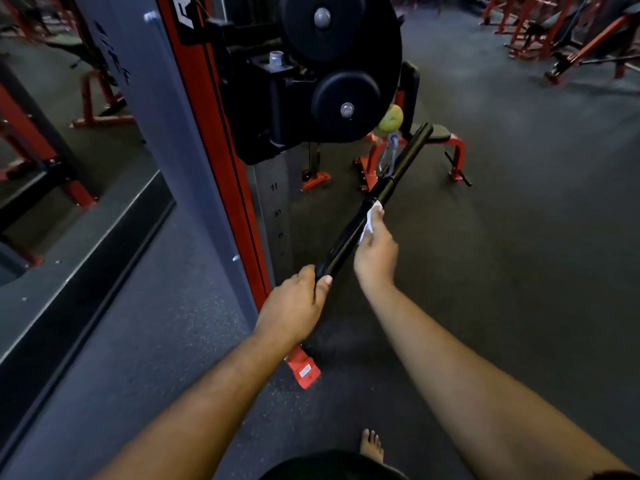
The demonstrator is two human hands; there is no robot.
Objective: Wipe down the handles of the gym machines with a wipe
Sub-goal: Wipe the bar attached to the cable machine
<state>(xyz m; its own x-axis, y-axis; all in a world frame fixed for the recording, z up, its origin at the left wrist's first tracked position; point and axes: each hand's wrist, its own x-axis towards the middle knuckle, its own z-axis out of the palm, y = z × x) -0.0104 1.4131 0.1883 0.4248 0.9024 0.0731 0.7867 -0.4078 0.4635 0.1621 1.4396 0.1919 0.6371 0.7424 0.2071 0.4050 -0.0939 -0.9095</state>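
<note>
A black straight bar handle (398,174) hangs from a silver carabiner (387,157) on the cable machine and slants from lower left to upper right. My left hand (294,306) grips the bar's near end, thumb on top. My right hand (375,251) holds a white wipe (370,220) pressed against the bar's near half, just below its centre collar. The wipe is mostly hidden under my fingers.
The red and grey cable machine upright (207,140) with black pulley wheels (343,105) stands left of the bar. A mirror (69,161) lines the left wall. A red bench (450,147) sits behind the bar, more red racks (571,39) at far right. My bare foot (372,445) rests on the dark rubber floor.
</note>
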